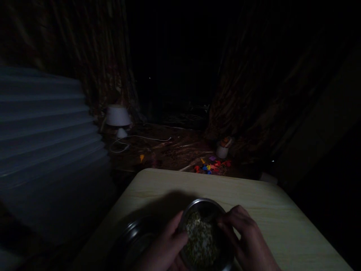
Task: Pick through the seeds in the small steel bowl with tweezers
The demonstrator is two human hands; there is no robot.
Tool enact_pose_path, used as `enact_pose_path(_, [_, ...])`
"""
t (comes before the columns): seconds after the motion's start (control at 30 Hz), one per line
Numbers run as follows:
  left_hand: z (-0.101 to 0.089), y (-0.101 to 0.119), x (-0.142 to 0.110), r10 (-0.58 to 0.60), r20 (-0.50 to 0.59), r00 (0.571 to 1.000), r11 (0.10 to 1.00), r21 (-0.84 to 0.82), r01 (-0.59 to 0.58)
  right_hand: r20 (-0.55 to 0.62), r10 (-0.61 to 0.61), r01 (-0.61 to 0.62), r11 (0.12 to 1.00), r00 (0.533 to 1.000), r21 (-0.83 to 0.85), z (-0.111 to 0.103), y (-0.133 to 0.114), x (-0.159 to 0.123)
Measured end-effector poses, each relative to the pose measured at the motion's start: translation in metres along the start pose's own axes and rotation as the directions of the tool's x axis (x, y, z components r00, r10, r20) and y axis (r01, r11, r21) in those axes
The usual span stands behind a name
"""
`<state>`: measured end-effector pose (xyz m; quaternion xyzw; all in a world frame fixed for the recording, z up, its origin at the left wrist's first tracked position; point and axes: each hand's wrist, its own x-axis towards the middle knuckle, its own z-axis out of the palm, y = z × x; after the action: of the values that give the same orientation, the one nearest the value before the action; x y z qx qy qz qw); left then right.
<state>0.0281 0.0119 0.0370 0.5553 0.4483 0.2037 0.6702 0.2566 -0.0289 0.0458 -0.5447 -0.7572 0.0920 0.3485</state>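
hands on a steel bowl at the bottom centre of a dim frame.
pale smooth tabletop (270,210) with rounded corners lies bare toward the right edge; round metal bowl (203,233) holds a pale grainy mix; darker dish (132,237) touches its left; left hand (165,250) grips the near rim, right hand (249,241) curls over the right rim.

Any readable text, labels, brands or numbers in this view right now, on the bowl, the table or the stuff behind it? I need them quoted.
None can be read.
Steel bowl between the left hand and right hand: no marking visible.
Table: plain, no print.
White cup, white lamp and coloured toy pieces on the floor: too dark and small to show any lettering.
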Motion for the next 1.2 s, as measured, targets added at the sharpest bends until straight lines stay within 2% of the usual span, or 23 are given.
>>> enact_pose_path(0.1, [0.001,-0.003,0.000,-0.047,0.047,0.998,0.999,-0.025,0.048,0.027,0.006,-0.007,1.000,1.000,0.026,-0.009,-0.005,-0.003])
enact_pose_path(0.2, [0.003,-0.007,-0.001,-0.060,0.068,0.996,0.995,-0.076,0.065,-0.034,0.038,-0.037,0.998,0.999,0.041,-0.020,-0.003,0.000])
enact_pose_path(0.3, [0.007,-0.008,-0.001,-0.043,0.071,0.997,0.992,-0.112,0.051,-0.069,0.043,-0.044,0.999,0.997,-0.012,-0.021,-0.004,0.006])
enact_pose_path(0.43, [0.010,-0.008,0.000,-0.024,0.084,0.996,0.979,-0.199,0.040,0.033,-0.008,0.010,0.998,0.999,-0.056,-0.010,-0.013,0.009])
enact_pose_path(0.47, [0.009,-0.008,0.000,-0.029,0.068,0.997,0.982,-0.184,0.041,0.068,-0.020,0.023,0.998,0.998,-0.052,-0.008,-0.015,0.007])
enact_pose_path(0.57, [0.007,-0.007,0.002,-0.030,0.129,0.991,0.988,-0.145,0.049,0.115,-0.048,0.054,0.997,0.992,-0.050,-0.011,-0.016,0.000])
enact_pose_path(0.6, [0.007,-0.007,0.003,-0.037,0.085,0.996,0.993,-0.105,0.045,0.101,-0.050,0.056,0.997,0.994,-0.057,-0.015,-0.015,-0.003])
enact_pose_path(0.67, [0.007,-0.005,0.005,-0.043,0.081,0.996,0.994,-0.093,0.050,0.059,-0.054,0.058,0.995,0.997,-0.076,-0.025,-0.012,-0.011])
enact_pose_path(0.7, [0.008,-0.005,0.007,-0.004,0.086,0.996,0.993,-0.119,0.015,0.043,-0.060,0.064,0.994,0.997,-0.084,-0.030,-0.011,-0.015])
enact_pose_path(0.8, [0.015,-0.005,0.014,-0.034,0.060,0.998,0.989,-0.143,0.042,0.046,-0.077,0.082,0.991,0.996,-0.104,-0.038,-0.011,-0.026])
enact_pose_path(0.9, [0.021,-0.006,0.021,-0.024,0.010,1.000,0.979,-0.201,0.025,0.080,-0.065,0.074,0.991,0.995,-0.107,-0.033,-0.011,-0.030])
enact_pose_path(1.0, [0.025,-0.003,0.025,-0.085,-0.016,0.996,0.978,-0.192,0.081,0.090,-0.061,0.074,0.987,0.994,-0.141,-0.025,-0.007,-0.027])
enact_pose_path(1.03, [0.026,-0.001,0.024,-0.065,0.013,0.998,0.975,-0.213,0.067,0.081,-0.064,0.076,0.985,0.995,-0.153,-0.023,-0.005,-0.025])
enact_pose_path(1.07, [0.026,0.002,0.023,-0.104,0.043,0.994,0.969,-0.220,0.111,0.067,-0.070,0.080,0.984,0.995,-0.157,-0.022,-0.004,-0.023])
enact_pose_path(1.13, [0.025,0.006,0.020,-0.136,0.026,0.990,0.975,-0.176,0.139,0.034,-0.070,0.075,0.987,0.997,-0.141,-0.025,-0.001,-0.019])
enact_pose_path(1.2, [0.024,0.007,0.018,-0.102,-0.012,0.995,0.975,-0.197,0.097,-0.016,-0.040,0.037,0.992,0.999,-0.123,-0.032,0.001,-0.014])
